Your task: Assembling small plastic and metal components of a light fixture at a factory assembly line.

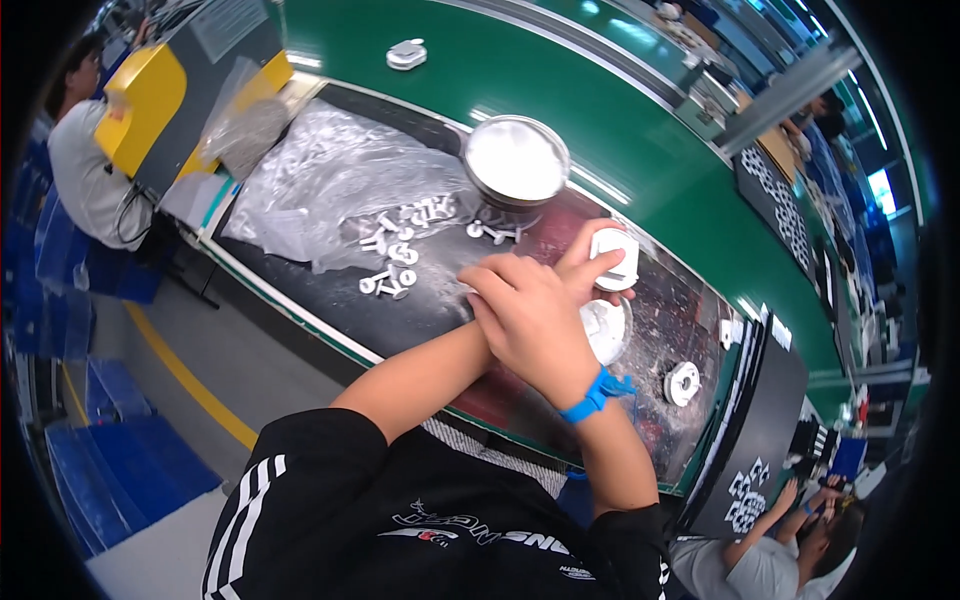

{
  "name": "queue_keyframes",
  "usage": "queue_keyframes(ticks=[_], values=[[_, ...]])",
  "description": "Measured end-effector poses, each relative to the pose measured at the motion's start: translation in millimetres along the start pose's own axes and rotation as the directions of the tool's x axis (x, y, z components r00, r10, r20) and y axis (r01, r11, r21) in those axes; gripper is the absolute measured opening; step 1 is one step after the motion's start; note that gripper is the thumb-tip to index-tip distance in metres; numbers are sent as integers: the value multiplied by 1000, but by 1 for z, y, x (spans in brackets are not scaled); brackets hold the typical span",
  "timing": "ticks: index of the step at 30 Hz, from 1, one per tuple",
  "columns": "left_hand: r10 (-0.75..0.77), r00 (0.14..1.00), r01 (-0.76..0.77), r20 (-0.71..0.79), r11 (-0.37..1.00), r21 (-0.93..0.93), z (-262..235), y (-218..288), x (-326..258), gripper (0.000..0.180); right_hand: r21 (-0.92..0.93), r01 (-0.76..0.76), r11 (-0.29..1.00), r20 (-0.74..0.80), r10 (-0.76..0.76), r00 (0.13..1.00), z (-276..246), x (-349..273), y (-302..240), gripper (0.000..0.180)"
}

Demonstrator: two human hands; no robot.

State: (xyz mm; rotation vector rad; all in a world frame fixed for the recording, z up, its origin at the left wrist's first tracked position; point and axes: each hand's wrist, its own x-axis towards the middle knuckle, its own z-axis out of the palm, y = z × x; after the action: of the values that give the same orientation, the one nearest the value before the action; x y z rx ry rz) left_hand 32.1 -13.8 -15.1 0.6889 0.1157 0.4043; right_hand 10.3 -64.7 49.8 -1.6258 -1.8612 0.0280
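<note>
My left hand (582,262) reaches across the bench and grips a round white plastic housing (616,258), its thumb on the upper face. Over my left wrist crosses my right hand (528,308), with a blue band at its wrist. Its fingers point left, loosely bent; a gap shows between fingertips and thumb, with nothing visible there. Left of those fingertips lie several small white mushroom-shaped plastic pieces (398,252), spilling from a clear plastic bag (335,185). Below the held housing rests a white round part (604,328), partly hidden by my right hand and wrist.
A round metal pan (517,160) stands at the bag's right. Another white round part (682,384) lies at right, beside stacked black trays (755,440). A white part (406,55) sits on the green belt (465,60). A yellow-grey machine (190,85) stands at left; people sit on both sides.
</note>
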Motion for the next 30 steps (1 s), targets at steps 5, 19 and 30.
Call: queue_keyframes(ticks=[5,19,30], values=[[-9,1000,9,-4,1000,9,-8,-5,8,42,-27,59,998,196,-52,979,57,38,12,26],[8,999,-8,-35,1000,-14,-9,-3,8,44,59,-105,993,186,92,978,77,58,18,26],[30,999,-30,12,1000,-9,-6,-6,6,44,-168,-140,976,239,178,955,71,30,29,5]])
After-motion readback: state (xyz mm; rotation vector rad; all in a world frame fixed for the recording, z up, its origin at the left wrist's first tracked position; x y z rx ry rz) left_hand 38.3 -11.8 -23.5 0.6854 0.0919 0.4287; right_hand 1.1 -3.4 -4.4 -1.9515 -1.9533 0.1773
